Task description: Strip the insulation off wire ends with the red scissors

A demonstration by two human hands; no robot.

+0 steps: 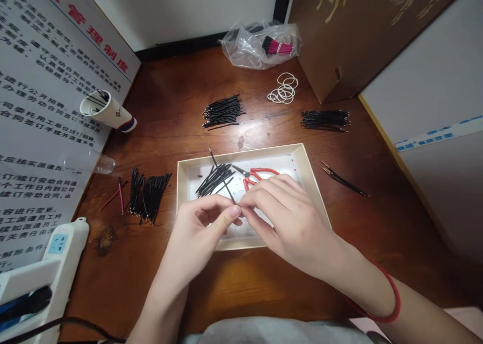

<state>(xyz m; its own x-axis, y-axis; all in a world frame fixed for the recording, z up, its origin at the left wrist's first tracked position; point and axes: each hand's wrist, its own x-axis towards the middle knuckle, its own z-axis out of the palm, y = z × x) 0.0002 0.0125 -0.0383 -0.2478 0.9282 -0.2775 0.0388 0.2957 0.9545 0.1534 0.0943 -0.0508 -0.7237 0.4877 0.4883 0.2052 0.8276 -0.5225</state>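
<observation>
Pinching a thin black wire near its lower end, the left hand holds it upright-leaning over a shallow white tray, while the right hand closes in beside it, fingertips touching the left thumb; whether they also grip the wire is hidden. Inside the tray lie a loose bunch of black wires and red-handled scissors. Left of the tray sits a pile of black wires; behind it, two black bundles and rubber bands rest on the wooden surface.
</observation>
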